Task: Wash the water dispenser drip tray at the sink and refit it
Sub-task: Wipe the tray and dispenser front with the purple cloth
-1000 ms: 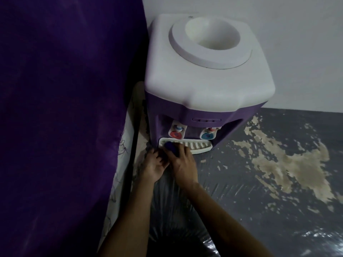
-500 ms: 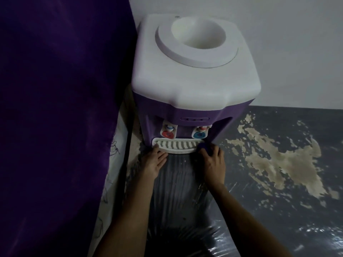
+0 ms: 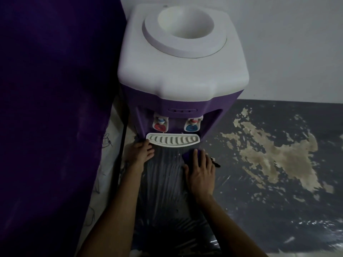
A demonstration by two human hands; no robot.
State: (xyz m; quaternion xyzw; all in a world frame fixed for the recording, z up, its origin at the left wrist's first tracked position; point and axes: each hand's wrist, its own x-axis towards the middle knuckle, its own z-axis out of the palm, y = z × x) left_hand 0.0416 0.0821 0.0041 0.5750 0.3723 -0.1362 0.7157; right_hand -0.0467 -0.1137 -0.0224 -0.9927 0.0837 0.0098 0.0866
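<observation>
At the foot of the water dispenser [image 3: 182, 71], both forearms are seen reaching away from the camera over a dark, glossy plastic sheet [image 3: 163, 191] spread on the worktop. The left hand [image 3: 142, 152] is set at the near left corner of the drip tray [image 3: 173, 141], with its fingers [image 3: 148, 154] curled loosely downward; the knuckles lie just beside the tray's rim, and whether the rim is actually gripped cannot be told. The right hand [image 3: 200, 171] is laid palm down on the sheet, a little nearer than the tray's right end, with its fingers [image 3: 199, 158] held straight and close together, pressed flat onto a small purple cloth [image 3: 187, 154] whose corner shows at the left of the fingertips. The drip tray is seen seated in the dispenser's base, below the red tap [image 3: 160, 124] and the blue tap [image 3: 192, 125]; it is white, curved along its near edge, and slotted with a row of short ribs. A purple curtain [image 3: 55, 108] fills the left side, and the grey worktop surface [image 3: 278, 154] to the right is marked with worn, pale patches.
</observation>
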